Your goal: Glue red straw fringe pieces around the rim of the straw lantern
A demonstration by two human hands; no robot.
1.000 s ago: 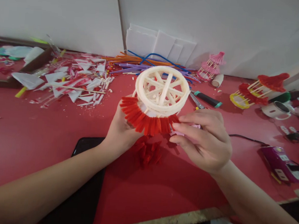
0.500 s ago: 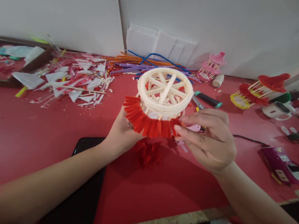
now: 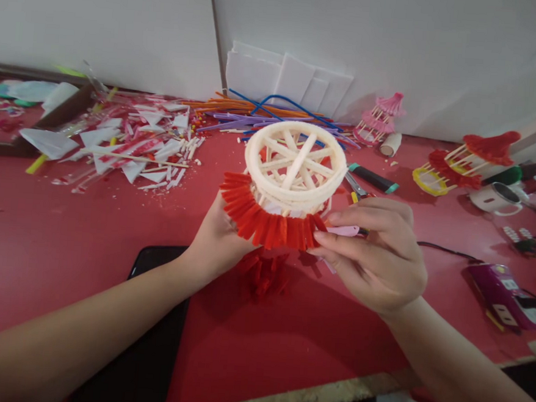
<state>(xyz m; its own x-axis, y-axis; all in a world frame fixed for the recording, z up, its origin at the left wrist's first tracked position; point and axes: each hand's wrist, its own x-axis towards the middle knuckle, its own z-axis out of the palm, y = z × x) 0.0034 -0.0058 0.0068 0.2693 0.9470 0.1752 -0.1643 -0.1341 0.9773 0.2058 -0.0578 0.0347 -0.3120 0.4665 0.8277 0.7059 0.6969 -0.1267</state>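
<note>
A craft model [image 3: 293, 193] with a cream, wheel-like top ring is held up over the red table. Below that ring, a skirt of red fuzzy strips [image 3: 266, 225] fans out along its near and left sides. My left hand [image 3: 222, 237] grips the model from below on the left, its fingers mostly hidden behind the strips. My right hand [image 3: 377, 251] is closed, thumb and fingers pinching at the right end of the red strips. On the table beneath lies a small heap of loose red strips [image 3: 265, 274].
Paper and stick scraps [image 3: 138, 143] cover the back left. Pipe cleaners [image 3: 256, 111] lie by the wall. A cutter knife [image 3: 373, 178], a pink model [image 3: 379, 120], a red-and-yellow model [image 3: 467, 163], a white mug [image 3: 497, 199] and a purple power strip [image 3: 509, 294] stand right. A black phone [image 3: 148, 333] lies front left.
My right hand has shifted very slightly, its fingers still pinching at the right end of the red strips. The model and my left hand stay nearly in place.
</note>
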